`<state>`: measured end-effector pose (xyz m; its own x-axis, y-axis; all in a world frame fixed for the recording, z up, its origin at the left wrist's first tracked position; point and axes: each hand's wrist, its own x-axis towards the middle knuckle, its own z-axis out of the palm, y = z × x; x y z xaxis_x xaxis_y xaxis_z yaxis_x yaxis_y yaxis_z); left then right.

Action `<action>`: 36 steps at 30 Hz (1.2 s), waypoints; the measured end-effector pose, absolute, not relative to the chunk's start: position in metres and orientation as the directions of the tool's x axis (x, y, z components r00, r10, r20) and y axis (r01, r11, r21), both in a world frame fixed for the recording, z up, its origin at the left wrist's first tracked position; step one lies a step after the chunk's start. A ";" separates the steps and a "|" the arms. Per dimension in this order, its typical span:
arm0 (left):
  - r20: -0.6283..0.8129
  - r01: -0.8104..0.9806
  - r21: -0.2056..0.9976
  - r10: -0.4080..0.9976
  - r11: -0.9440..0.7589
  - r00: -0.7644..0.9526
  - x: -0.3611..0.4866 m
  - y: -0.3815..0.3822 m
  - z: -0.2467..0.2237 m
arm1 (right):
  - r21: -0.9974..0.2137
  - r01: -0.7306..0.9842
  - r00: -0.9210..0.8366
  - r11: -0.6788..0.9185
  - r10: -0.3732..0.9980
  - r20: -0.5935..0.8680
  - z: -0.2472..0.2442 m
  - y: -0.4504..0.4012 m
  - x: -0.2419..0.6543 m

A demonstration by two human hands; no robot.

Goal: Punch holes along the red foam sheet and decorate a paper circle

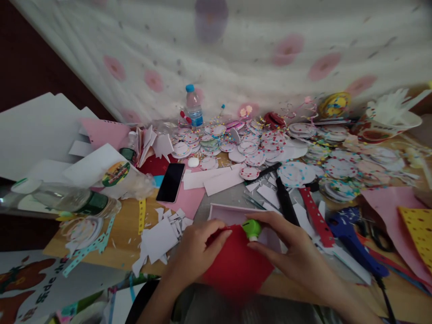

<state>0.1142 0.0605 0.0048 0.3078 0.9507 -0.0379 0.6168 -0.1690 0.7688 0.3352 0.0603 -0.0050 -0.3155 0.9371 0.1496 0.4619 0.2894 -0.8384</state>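
Observation:
A red sheet (238,265) hangs over the table's near edge, its top edge pinched between the thumb and fingers of my left hand (205,247). Just right of that pinch, my right hand (286,245) holds a small green tool (251,228) with a white lower end between thumb and fingers. The green tool is at the upper corner of the red sheet; whether they touch is hard to tell. Behind both hands lies a pale folded paper tray (229,211), partly covered by the sheet and my fingers.
White paper scraps (158,238) and a black phone (171,182) lie left. Many decorated paper discs (256,157) cover the back, near an upright water bottle (194,108). A blue glue gun (354,243) and scissors (381,236) are at right. Another bottle (74,198) lies far left.

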 end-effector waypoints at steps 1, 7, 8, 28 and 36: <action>-0.035 0.621 0.764 0.951 -0.172 0.306 0.114 0.059 0.005 | -0.824 0.474 -0.327 0.311 0.931 0.164 -0.005 0.060 0.335; -0.012 0.674 0.711 0.955 -0.200 0.296 0.119 0.051 0.005 | -0.714 0.540 -0.383 0.447 0.885 0.265 0.000 0.059 0.330; -0.007 0.687 0.696 0.955 -0.208 0.297 0.120 0.049 0.004 | -0.699 0.545 -0.392 0.464 0.877 0.277 0.001 0.059 0.329; 0.183 0.660 0.662 0.931 -0.355 0.318 0.124 0.038 0.006 | -0.838 0.441 -0.465 0.322 0.880 0.093 0.003 0.053 0.337; -0.082 0.591 0.803 0.965 -0.084 0.248 0.126 0.041 0.008 | -0.963 0.106 -0.516 -0.248 0.814 -0.267 -0.002 0.063 0.327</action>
